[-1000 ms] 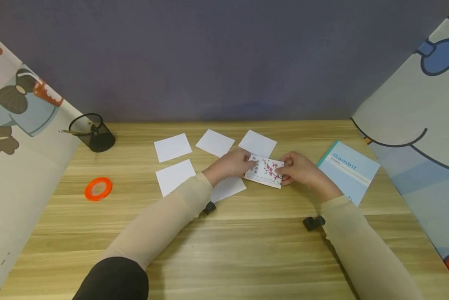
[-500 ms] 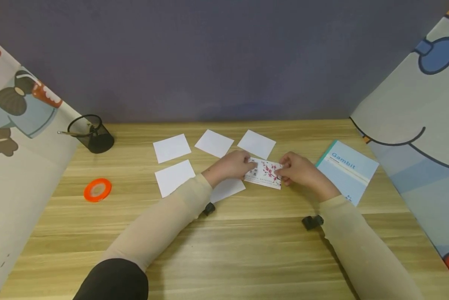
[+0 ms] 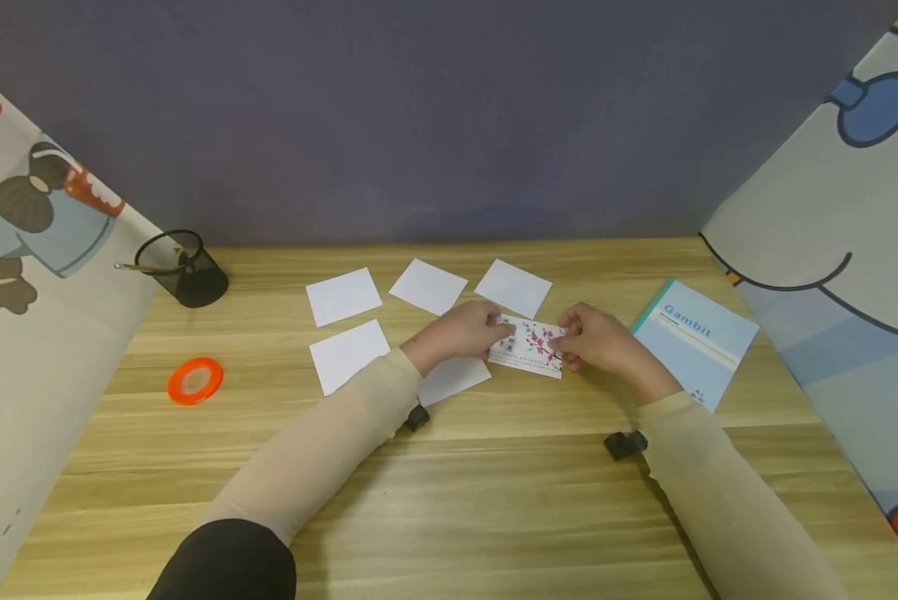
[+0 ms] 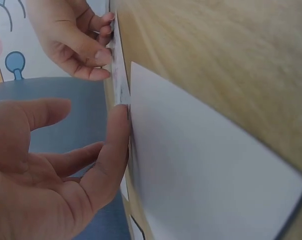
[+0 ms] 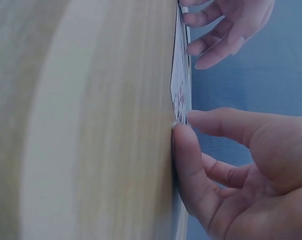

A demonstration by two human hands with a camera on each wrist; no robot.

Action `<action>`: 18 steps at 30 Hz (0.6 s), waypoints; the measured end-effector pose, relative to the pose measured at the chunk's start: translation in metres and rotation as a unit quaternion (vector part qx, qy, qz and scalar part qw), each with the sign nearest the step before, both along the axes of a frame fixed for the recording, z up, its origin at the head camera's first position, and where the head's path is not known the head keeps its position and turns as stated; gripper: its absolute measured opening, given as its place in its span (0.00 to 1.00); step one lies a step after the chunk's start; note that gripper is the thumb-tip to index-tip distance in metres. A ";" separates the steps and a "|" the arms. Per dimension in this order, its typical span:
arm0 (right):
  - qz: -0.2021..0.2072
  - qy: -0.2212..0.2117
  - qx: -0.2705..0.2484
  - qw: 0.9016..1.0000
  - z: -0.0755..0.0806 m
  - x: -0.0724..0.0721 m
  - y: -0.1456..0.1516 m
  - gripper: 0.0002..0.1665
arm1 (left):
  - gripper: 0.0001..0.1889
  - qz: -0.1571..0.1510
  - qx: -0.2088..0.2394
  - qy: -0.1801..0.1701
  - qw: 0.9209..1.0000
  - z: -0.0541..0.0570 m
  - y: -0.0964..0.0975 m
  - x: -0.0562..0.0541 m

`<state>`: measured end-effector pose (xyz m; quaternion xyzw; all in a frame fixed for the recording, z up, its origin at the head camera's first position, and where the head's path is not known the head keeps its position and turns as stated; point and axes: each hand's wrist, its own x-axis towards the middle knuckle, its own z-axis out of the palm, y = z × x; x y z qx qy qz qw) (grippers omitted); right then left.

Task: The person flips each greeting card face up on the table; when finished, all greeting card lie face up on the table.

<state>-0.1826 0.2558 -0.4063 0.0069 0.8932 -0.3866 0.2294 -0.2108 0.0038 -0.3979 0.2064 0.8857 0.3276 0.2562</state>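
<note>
A white card (image 3: 524, 354) printed with pink blossoms on a branch and dark lettering lies between the two hands in the head view. At its right edge, my right hand (image 3: 595, 337) pinches it between thumb and finger, as the right wrist view shows. The left hand (image 3: 464, 329) reaches over its left edge. In the left wrist view, one fingertip (image 4: 120, 120) touches the card while the thumb stays apart from it. A blank white card (image 3: 455, 379) lies under the left wrist, partly hidden.
Several blank white cards (image 3: 428, 286) lie spread on the wooden table (image 3: 486, 517). A light-blue notebook (image 3: 700, 342) sits to the right. On the left are a roll of orange tape (image 3: 196, 381) and a black mesh pen holder (image 3: 202, 283). A wall closes off the back.
</note>
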 end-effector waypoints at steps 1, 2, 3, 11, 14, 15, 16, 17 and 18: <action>0.000 0.002 0.001 1.000 0.000 0.000 0.000 0.34 | 0.25 0.000 0.002 0.001 1.000 0.001 -0.001 0.000; 0.000 0.004 0.003 1.000 0.001 0.001 0.001 0.35 | 0.27 0.000 0.003 -0.001 1.000 0.002 -0.003 0.001; 0.000 0.006 0.004 1.000 0.001 0.002 0.001 0.36 | 0.29 0.000 0.004 0.000 1.000 0.003 -0.004 0.001; -0.001 0.013 0.011 1.000 0.004 0.003 0.001 0.35 | 0.34 0.031 0.001 -0.002 1.000 0.014 -0.026 0.005; 0.001 0.021 0.016 1.000 0.005 0.003 -0.002 0.34 | 0.34 0.045 -0.004 0.001 0.999 0.016 -0.035 0.006; 0.003 0.025 0.019 1.000 0.006 0.002 -0.002 0.33 | 0.34 0.048 -0.005 0.002 0.999 0.017 -0.037 0.006; 0.005 0.028 0.021 0.999 0.006 0.002 -0.003 0.33 | 0.34 0.050 -0.005 0.002 0.999 0.017 -0.040 0.006; 0.008 0.031 0.023 0.999 0.007 0.002 -0.004 0.33 | 0.34 0.052 -0.004 0.000 0.999 0.017 -0.041 0.006; 0.011 0.034 0.025 0.999 0.007 0.001 -0.005 0.33 | 0.34 0.053 -0.004 -0.001 0.999 0.017 -0.043 0.005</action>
